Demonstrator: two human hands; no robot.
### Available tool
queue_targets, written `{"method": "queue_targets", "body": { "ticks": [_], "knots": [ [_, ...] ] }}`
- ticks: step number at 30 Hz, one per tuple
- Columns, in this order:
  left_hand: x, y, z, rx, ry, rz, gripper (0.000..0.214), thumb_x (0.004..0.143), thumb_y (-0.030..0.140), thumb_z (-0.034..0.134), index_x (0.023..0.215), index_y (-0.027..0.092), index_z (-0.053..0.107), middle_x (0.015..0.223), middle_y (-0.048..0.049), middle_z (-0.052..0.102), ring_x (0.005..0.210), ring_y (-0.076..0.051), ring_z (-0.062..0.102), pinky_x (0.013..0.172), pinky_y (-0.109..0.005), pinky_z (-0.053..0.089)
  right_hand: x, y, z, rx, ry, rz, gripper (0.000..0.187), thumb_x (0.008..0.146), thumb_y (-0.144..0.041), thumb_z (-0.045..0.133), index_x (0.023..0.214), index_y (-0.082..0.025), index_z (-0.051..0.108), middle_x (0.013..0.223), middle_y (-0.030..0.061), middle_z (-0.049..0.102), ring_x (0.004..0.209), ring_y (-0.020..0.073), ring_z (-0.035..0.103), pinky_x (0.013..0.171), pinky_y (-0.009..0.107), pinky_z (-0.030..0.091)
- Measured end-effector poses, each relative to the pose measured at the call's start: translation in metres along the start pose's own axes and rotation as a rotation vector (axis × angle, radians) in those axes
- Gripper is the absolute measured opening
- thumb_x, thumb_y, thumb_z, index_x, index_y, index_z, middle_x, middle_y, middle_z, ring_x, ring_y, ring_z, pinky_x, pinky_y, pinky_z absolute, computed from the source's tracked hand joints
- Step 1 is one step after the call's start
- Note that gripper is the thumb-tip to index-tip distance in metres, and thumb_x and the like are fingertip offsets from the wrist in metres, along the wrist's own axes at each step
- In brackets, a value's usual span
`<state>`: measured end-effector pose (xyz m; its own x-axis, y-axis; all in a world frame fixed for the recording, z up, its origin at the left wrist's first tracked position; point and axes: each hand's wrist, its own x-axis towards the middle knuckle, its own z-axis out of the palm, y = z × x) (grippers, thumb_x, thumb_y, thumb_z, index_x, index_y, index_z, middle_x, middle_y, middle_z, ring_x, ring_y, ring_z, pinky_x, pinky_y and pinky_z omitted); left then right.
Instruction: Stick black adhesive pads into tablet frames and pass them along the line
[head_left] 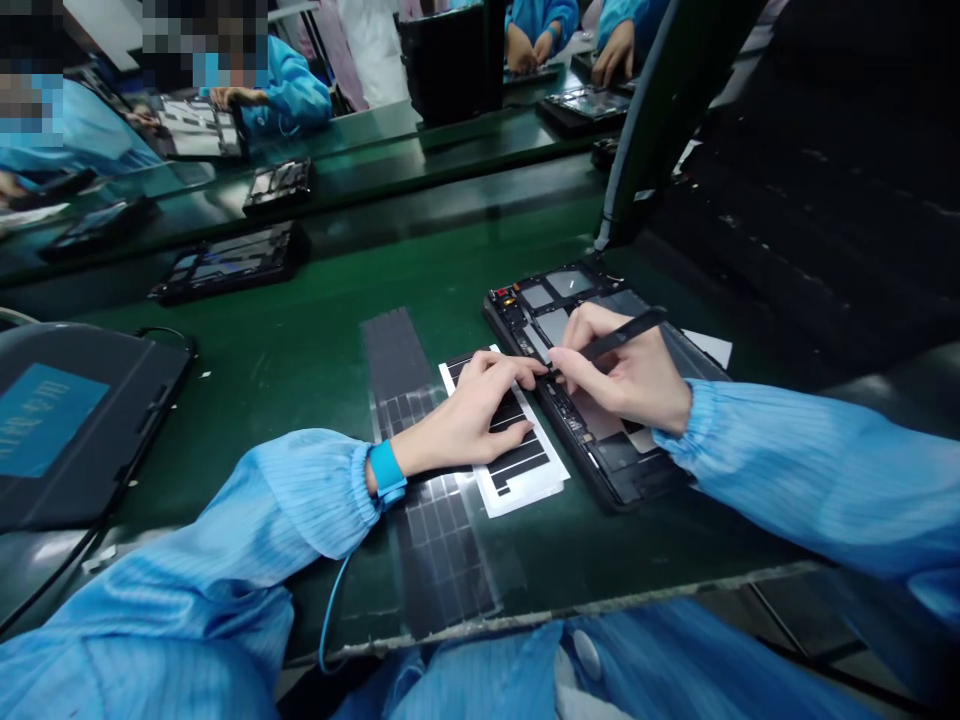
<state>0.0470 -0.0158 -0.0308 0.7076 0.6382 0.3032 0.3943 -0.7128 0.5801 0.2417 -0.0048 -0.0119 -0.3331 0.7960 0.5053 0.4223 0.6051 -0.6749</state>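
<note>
Our right hand (622, 365) closed in pinch on black stylus (626, 335), over tablet (536, 300) at 2 o'clock; tablet's long axis runs 11 to 5, right hand nearer; our left hand (465, 415) open, flat on sticker sheet (536, 480) at 12 o'clock; fingertips just beside stylus tip.

a green workbench (247, 400) runs beside a parallel bench (360, 135).

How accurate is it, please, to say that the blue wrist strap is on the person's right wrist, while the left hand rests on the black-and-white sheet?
Not quite: the blue wrist strap is on the left wrist, not the right, as the head view shows. The left hand does rest on the black-and-white sheet.
</note>
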Motion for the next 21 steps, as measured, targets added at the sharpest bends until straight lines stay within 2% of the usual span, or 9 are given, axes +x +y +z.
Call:
{"method": "queue_targets", "body": {
  "ticks": [7, 16, 21],
  "knots": [
    [0.0001, 0.0007, -0.0008, -0.004, 0.004, -0.024, 0.029, 0.075, 0.017, 0.055, 0.099, 0.020, 0.038, 0.124, -0.0073, 0.048, 0.109, -0.022, 0.039, 0.096, -0.040, 0.036, 0.0012, -0.0011, 0.0008, 0.139, 0.101, 0.250, 0.023, 0.076, -0.022, 0.062, 0.064, -0.020, 0.043, 0.052, -0.0018, 0.054, 0.045, 0.0136, 0.057, 0.047, 0.027, 0.046],
    [0.0002, 0.0005, -0.0006, -0.004, 0.012, -0.031, 0.031, 0.075, 0.019, 0.057, 0.099, 0.020, 0.038, 0.124, -0.0067, 0.049, 0.109, -0.021, 0.039, 0.096, -0.038, 0.037, 0.0017, 0.0003, 0.0014, 0.176, 0.031, 0.215, 0.025, 0.075, -0.029, 0.064, 0.064, -0.020, 0.043, 0.053, -0.0016, 0.057, 0.048, 0.0147, 0.060, 0.046, 0.026, 0.048],
    [-0.0003, 0.0006, -0.0002, 0.015, 0.056, 0.004, 0.033, 0.073, 0.015, 0.056, 0.100, 0.020, 0.037, 0.125, -0.0089, 0.048, 0.110, -0.022, 0.041, 0.095, -0.039, 0.037, 0.0033, 0.0020, 0.0032, 0.235, 0.025, 0.321, 0.024, 0.077, -0.027, 0.062, 0.067, -0.021, 0.041, 0.049, -0.0016, 0.057, 0.046, 0.0163, 0.061, 0.046, 0.027, 0.049]
  ]
}}
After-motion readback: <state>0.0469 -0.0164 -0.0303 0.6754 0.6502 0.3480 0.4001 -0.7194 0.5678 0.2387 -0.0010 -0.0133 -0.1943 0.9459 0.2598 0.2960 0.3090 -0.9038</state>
